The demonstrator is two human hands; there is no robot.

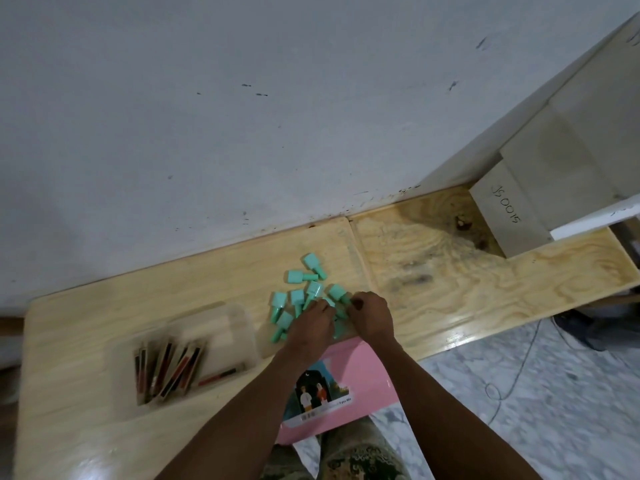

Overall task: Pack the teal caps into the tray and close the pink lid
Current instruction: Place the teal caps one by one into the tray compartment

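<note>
**Step in hand:** gathering the teal caps [297, 296] for packing. No cap can be confirmed as seated in a tray, so the task is judged to be at an early stage.

**Position of parts, referenced to the pink lid [360, 372]:**
- The pink lid lies open and flat, printed label up, overhanging the near edge of the wooden table [104, 306].
- The teal caps lie in a loose pile just beyond the lid's far edge, on their sides and pointing in mixed directions.
- The tray cannot be distinguished; the hands cover the area beyond the lid where it would sit.
- A clear plastic container [239, 327] of dark red-and-black sticks [169, 368] stands to the left of the lid.
- A cardboard box [509, 209] stands well beyond the lid, to the right.

**Hands:** The left hand [311, 327] and right hand [372, 318] sit side by side over the near part of the pile, fingers curled down among the caps. Whether either hand holds a cap cannot be told; the fingertips are hidden.

**Next move requires:** isolating single caps, orienting them uniformly, and seating them in the tray. Close the lid only after the table holds no loose caps.
</note>
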